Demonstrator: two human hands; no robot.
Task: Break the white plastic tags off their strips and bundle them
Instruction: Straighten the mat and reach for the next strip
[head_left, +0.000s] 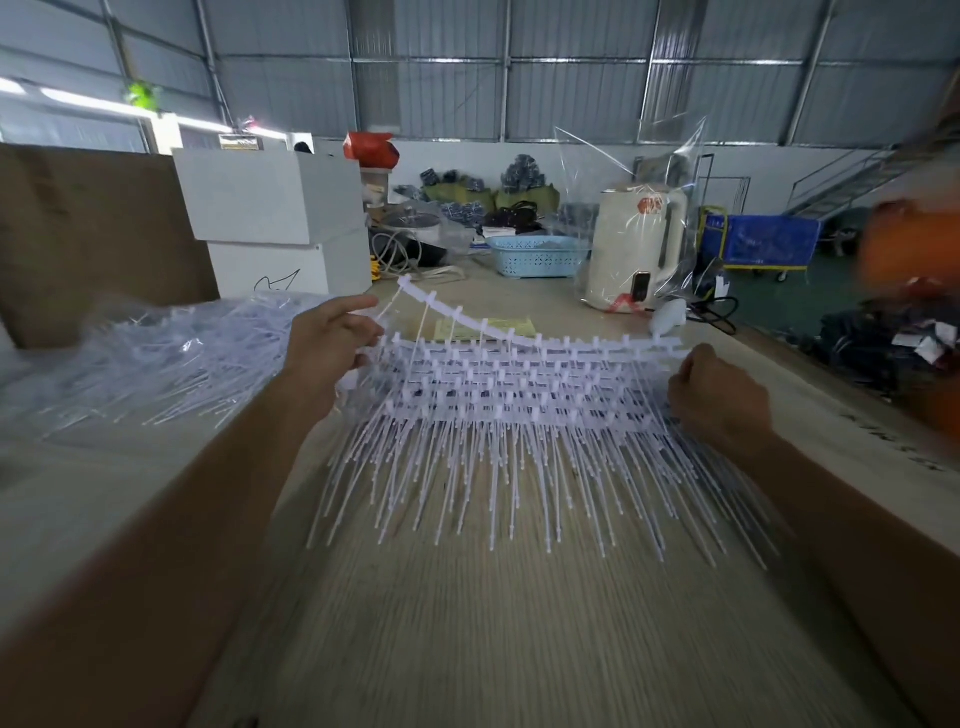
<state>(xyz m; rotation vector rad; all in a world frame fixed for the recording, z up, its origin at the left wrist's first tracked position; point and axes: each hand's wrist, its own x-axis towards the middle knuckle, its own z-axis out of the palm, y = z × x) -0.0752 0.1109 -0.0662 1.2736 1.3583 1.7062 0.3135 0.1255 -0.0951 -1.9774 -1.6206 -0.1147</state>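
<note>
Between both hands, comb-like white tag strips (519, 384)

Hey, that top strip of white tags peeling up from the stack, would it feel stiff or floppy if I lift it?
Probably floppy: the top strip sags in a curve between the left hand and right hand. Likely light and snag-prone, since its thin tails thread into the stack.

Two hands, left hand (332, 340) and right hand (719, 400), two stacked white boxes (275, 228), one blue basket (535, 255), one white kettle (636, 249).
</note>
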